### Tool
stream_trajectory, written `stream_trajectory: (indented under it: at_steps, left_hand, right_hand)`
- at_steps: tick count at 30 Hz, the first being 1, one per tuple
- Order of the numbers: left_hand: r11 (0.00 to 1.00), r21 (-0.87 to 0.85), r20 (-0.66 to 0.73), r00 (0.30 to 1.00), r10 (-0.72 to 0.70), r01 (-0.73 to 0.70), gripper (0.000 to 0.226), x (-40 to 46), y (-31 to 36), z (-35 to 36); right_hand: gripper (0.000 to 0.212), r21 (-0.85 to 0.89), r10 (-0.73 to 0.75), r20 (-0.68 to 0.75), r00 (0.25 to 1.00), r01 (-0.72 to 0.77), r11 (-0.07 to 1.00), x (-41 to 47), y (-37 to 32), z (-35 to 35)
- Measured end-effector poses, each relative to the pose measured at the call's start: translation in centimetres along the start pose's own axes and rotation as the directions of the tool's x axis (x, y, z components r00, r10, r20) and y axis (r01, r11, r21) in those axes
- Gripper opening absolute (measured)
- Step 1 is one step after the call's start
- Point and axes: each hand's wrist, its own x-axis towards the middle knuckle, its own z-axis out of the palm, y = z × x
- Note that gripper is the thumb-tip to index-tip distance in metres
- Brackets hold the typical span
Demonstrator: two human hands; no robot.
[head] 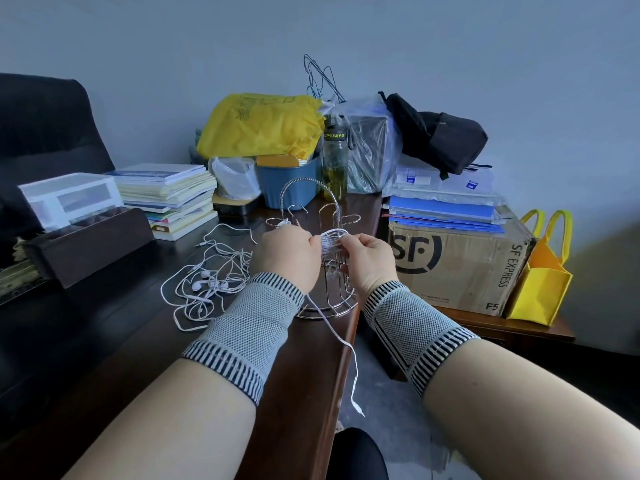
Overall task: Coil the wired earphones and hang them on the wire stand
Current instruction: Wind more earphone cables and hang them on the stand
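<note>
wired earphones [331, 241] sit as a small white coil bunched between the two hands, raised in front of the wire stand [323, 258] rather than lying on the bench [104, 327]. the left hand [285, 258] has its fingers curled round one side of the bundle, seemingly to keep the loops from springing apart, while the right hand [369, 259] pinches the other side with thumb and fingertips, likely guiding the next turn. a loose tail of cable runs down from the coil, past the bench edge, and ends in the jack plug [360, 409] hanging free, so the winding looks unfinished. holding the coil this close to the stand's hooks probably makes the hang a short move once the tail is taken up.

one hook on the stand's left already carries what looks like another coiled set [282, 223], though it is small and hard to make out. to the left on the bench lies a tangle of more white earphones [207, 285], apart from the hands. further out are a stack of books [173, 195], a blue bin [289, 185], a water bottle [335, 164] and a cardboard box [457, 265].
</note>
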Motion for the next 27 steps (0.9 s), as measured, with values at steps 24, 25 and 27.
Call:
stream_trajectory:
  at_steps: [24,25,27]
  left_hand:
    - [0.794,-0.512,0.076,0.938,-0.337,0.327,0.046,-0.5,0.5,1.6]
    - [0.754,-0.557,0.096,0.929,-0.358,0.348,0.044,-0.4,0.5,1.6]
    - [0.705,-0.601,0.126,0.916,-0.381,0.376,0.042,-0.2,0.5,1.5]
  right_hand:
    - [0.015,-0.069,0.17,0.184,0.968,-0.16,0.985,2.0,-1.6,-1.3]
    - [0.015,-0.053,0.185,0.186,0.965,-0.179,0.982,2.0,-1.6,-1.3]
    - [0.017,-0.024,0.208,0.175,0.962,-0.208,0.978,1.9,-1.5,-1.4]
